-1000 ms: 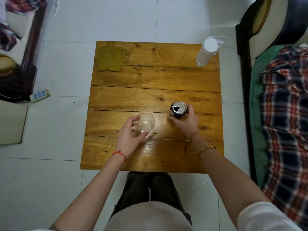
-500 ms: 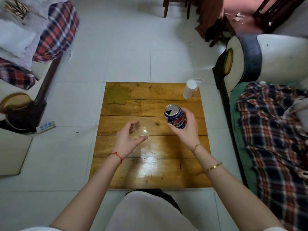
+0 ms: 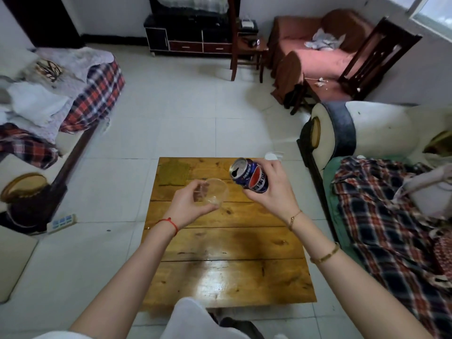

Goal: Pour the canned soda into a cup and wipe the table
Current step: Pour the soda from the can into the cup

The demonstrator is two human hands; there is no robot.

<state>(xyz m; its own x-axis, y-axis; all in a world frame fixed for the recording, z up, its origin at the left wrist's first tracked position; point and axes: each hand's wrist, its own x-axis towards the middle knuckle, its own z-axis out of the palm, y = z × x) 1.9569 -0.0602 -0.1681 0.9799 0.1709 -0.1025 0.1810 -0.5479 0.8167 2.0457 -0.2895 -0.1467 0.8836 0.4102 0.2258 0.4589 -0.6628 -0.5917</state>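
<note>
My right hand grips a blue soda can, lifted above the wooden table and tilted to the left, its opened top facing the cup. My left hand holds a clear plastic cup in the air just left of the can, mouth tipped toward it. No liquid is visible between them. A green cloth lies flat at the table's far left corner.
A white bottle stands at the table's far right corner, mostly hidden behind my right hand. A sofa with a plaid blanket borders the table on the right. A power strip lies on the tiled floor to the left.
Both hands lifted the cup and the can off the table. The can has tilted toward the cup. My head rose, so more of the room shows.
</note>
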